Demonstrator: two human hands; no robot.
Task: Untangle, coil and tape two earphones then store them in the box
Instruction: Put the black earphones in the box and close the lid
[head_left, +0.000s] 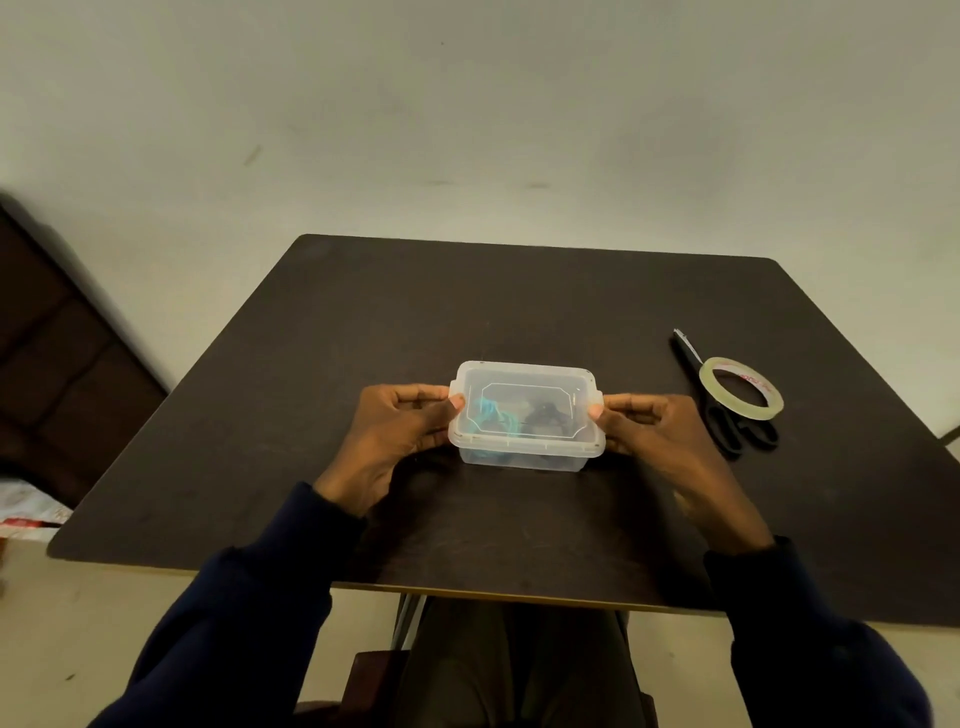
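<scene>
Lidded clear plastic box (525, 415) at the table (363, 322) centre, blue and black earphones showing inside. My left hand (402, 428) and right hand (647, 431) grip its end tabs between thumb and fingers. Best practice, I judge: press both ends evenly, seating the lid.

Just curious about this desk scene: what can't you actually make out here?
- Earphones in the box, head view: blurred by the translucent lid; coiling and tape unreadable.
- Scissors: middle covered by the tape roll.
- Left hand, right hand: fingertips behind the box ends.
</scene>
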